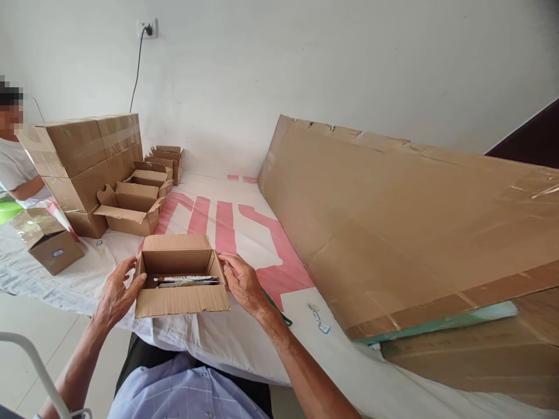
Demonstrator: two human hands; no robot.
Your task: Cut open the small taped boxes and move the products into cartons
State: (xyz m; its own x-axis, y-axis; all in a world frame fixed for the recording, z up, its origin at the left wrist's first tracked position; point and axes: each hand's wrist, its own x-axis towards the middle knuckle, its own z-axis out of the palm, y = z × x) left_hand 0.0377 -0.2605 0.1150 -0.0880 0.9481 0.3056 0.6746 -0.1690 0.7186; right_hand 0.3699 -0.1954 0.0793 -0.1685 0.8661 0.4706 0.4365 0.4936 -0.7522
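An open cardboard box (183,301) sits in front of me near the table's front edge, its front and back flaps folded outward. Inside it lie a few thin, flat, whitish packets (187,281); their exact kind is unclear. My left hand (117,294) holds the box's left side, thumb at the rim and fingers against the outer wall. On the opposite side, my right hand (242,282) is closed on the right edge near the back corner. A green strip (279,308), partly hidden by my right forearm, lies on the cloth.
Several open boxes (133,221) stand behind, beside a stack of taped cartons (82,157). A separate carton (55,250) sits at left, near another person (17,169). A large cardboard sheet (402,233) leans along the right. Small blue-and-white tags (322,323) lie on the cloth.
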